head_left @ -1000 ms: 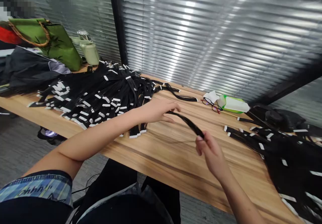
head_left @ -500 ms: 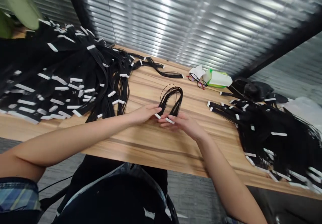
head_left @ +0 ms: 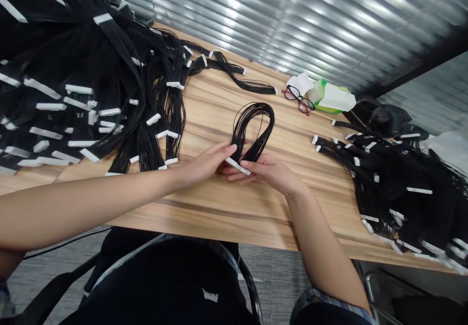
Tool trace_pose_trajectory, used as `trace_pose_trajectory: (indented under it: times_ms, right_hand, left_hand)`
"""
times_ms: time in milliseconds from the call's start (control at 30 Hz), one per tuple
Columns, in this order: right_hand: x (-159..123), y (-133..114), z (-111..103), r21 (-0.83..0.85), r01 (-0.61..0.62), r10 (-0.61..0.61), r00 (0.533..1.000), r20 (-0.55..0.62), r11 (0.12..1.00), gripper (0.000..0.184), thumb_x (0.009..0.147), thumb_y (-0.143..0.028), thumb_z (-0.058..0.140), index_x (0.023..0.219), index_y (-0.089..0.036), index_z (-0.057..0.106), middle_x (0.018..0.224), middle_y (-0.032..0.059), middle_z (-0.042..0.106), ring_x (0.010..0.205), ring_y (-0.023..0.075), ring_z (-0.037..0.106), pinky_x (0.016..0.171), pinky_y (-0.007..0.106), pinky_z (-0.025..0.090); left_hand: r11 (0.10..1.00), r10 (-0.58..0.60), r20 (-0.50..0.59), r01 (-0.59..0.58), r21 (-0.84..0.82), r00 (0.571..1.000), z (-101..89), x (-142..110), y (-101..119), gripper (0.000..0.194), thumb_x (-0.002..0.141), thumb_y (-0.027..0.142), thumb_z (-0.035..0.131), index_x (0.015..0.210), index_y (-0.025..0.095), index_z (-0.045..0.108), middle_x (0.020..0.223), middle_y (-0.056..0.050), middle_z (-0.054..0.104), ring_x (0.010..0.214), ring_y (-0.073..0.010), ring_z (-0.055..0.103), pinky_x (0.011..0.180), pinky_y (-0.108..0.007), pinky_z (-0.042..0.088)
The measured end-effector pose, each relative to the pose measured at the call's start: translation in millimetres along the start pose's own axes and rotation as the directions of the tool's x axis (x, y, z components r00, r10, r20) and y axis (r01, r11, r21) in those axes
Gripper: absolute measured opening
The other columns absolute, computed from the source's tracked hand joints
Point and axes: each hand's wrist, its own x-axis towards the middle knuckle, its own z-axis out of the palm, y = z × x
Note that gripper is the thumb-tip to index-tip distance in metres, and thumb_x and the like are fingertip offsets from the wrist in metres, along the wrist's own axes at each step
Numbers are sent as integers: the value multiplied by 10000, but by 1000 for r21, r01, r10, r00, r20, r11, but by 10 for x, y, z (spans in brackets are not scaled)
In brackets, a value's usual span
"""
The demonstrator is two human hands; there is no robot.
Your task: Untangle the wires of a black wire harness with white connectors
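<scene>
A black wire harness (head_left: 269,123) is bent into a loop above the wooden table (head_left: 219,207), its white connectors (head_left: 238,165) side by side at the near end. On one end, my left hand (head_left: 209,163) is closed with the thumb on top. My right hand (head_left: 263,169) grips the other end, thumb by the connectors and fingers beneath. Whether the two connectors touch or are joined, I cannot tell. More harnesses with white connectors lie in a big heap (head_left: 120,66) on the left and a smaller pile (head_left: 395,183) on the right.
Several loose harnesses (head_left: 241,79) stretch along the back of the table. Eyeglasses (head_left: 299,100) and a green-and-white tissue pack (head_left: 331,97) lie near the blinds (head_left: 285,18). A black item (head_left: 387,118) sits behind the right pile. A chair armrest (head_left: 250,286) shows below the table edge.
The two connectors, apart before, are now in line against each other between my hands. The wire loop stands rounder. The view has shifted, with the left heap appearing closer.
</scene>
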Motion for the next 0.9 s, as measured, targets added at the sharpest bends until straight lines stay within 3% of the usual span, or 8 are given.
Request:
trace_pose_trajectory:
  times_ms: [100, 267, 400, 533, 633, 733, 833, 900]
  right_hand:
    - [-45, 4, -27, 22, 56, -55, 998, -19, 998, 405, 828, -517, 800, 1074, -196, 795, 1061, 106, 856, 913, 217, 823, 875, 343, 622]
    - [-93, 63, -23, -59, 49, -51, 998, -31, 997, 386, 856, -509, 774, 1098, -209, 795, 1056, 98, 856, 971, 217, 810, 880, 347, 617]
    - [-46, 127, 56, -135, -6, 15, 998, 61, 991, 412, 824, -541, 788, 1058, -202, 808, 1100, 106, 846, 998, 218, 798, 826, 330, 624]
    - [3, 135, 99, -155, -52, 61, 997, 54, 987, 428, 809, -556, 794, 1007, -178, 817, 1066, 118, 851, 946, 202, 802, 774, 290, 611]
    - [31, 144, 123, -117, -30, 28, 999, -14, 993, 416, 767, -539, 831, 946, -163, 815, 906, 101, 858, 830, 184, 801, 692, 251, 592]
    - [40, 154, 153, -69, 8, -11, 998, -54, 998, 375, 773, -514, 831, 875, -155, 799, 807, 80, 846, 721, 160, 787, 611, 217, 568]
    - [11, 117, 197, -44, 18, -16, 999, 36, 999, 346, 798, -496, 818, 855, -156, 790, 764, 70, 836, 666, 160, 782, 584, 224, 571]
    - [-21, 60, 237, -88, -10, 26, 984, 175, 996, 336, 823, -493, 800, 867, -161, 800, 779, 76, 839, 687, 172, 790, 622, 252, 595]
  left_hand:
    - [997, -62, 90, 66, -42, 994, -5, 22, 55, 732, 1032, 652, 266, 1554, 169, 441, 1501, -142, 612, 1399, -281, 589, 1185, -476, 484]
    - [994, 11, 62, -17, 104, 998, 54, -55, 68, 629, 1018, 424, 559, 1575, 179, 401, 1564, -115, 556, 1452, -249, 529, 1216, -379, 447]
    - [978, 68, 30, -72, 193, 997, 109, -100, 21, 565, 1021, 373, 553, 1552, 216, 445, 1580, -82, 533, 1438, -263, 522, 1197, -381, 452]
    - [972, 64, 52, -74, 224, 997, 71, -70, 0, 530, 1004, 321, 583, 1516, 213, 501, 1579, -52, 527, 1479, -215, 455, 1265, -320, 337]
    - [983, -5, 100, -13, 182, 995, 14, -35, -3, 522, 980, 380, 622, 1476, 241, 535, 1210, -42, 734, 1202, -192, 633, 1126, -332, 459]
    - [992, -102, 235, 80, 100, 967, -15, -9, 29, 475, 999, 495, 490, 1305, 169, 650, 677, -11, 649, 698, -174, 622, 811, -337, 551]
    - [982, -163, 387, 189, -30, 907, -7, -18, 91, 696, 972, 664, 317, 1213, 138, 702, 733, -75, 694, 602, -192, 597, 706, -371, 560]
    - [954, -191, 463, 275, -122, 866, 11, -49, 116, 728, 932, 716, 371, 1327, 174, 654, 866, -88, 757, 607, -206, 634, 712, -392, 579]
